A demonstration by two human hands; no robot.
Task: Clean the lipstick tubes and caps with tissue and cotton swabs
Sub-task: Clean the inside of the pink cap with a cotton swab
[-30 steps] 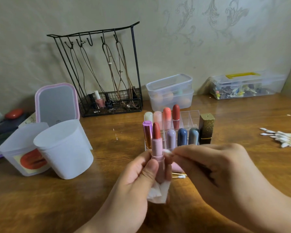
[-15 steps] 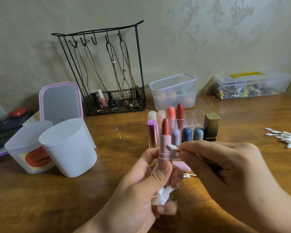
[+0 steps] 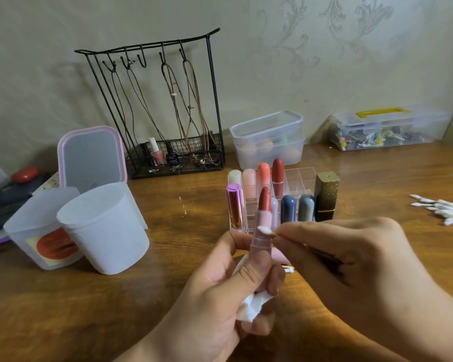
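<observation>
Pink tube, brick-red bullet, white swab tip

Left hand (image 3: 220, 291) holds a pale pink lipstick tube (image 3: 260, 239) with a brick-red bullet and white tissue (image 3: 251, 305); just beyond it, purple, coral, navy and grey-blue caps; a black-and-gold glitter tube (image 3: 327, 195); brown wood-grain counter (image 3: 115, 309).

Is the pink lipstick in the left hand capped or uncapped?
Uncapped. The red stick stands bare above the pink lipstick, which the left hand holds upright while the right hand touches a cotton swab to its collar.

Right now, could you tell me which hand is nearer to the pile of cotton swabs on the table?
Right. The right hand is just in front-left of the pile of cotton swabs, while the left hand sits farther left, gripping the pink lipstick tube.
</observation>
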